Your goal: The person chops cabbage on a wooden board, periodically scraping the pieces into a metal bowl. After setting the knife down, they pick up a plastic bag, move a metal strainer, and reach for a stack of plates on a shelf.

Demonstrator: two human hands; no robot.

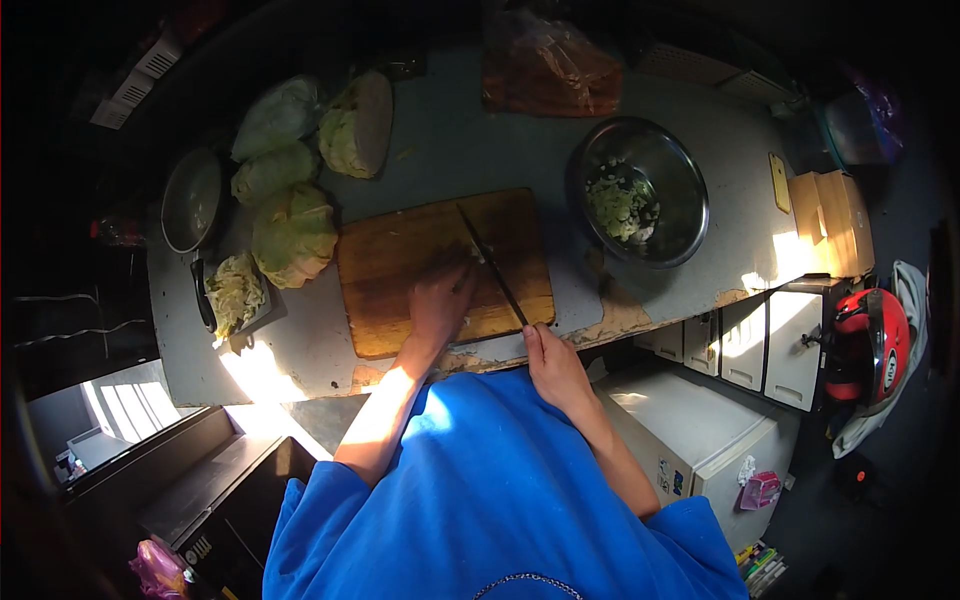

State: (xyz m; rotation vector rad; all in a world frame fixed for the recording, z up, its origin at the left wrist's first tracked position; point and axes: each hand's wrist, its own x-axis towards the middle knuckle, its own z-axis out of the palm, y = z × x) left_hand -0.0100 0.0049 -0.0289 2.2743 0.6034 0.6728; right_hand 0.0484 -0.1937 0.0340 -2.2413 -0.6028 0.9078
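Note:
My right hand [556,368] is closed around the handle of a knife [497,272], whose long dark blade slants across a wooden cutting board [395,235]. On the board, just left of the blade, my left hand [440,308] rests with its fingers bent together in shadow. A small pale bit of chopped vegetable [479,256] shows between these fingers and the blade; whether the fingers grip it is hard to see. To the right stands a steel bowl [692,225] holding chopped pale green cabbage [622,205].
Cabbage heads [293,235], a cut cabbage [357,125] and loose leaves [236,290] lie left of the board. A frying pan [192,200] is at the far left. Behind sits a bag of orange-red contents [555,70]; a phone [779,182] and cardboard box [832,222] are right.

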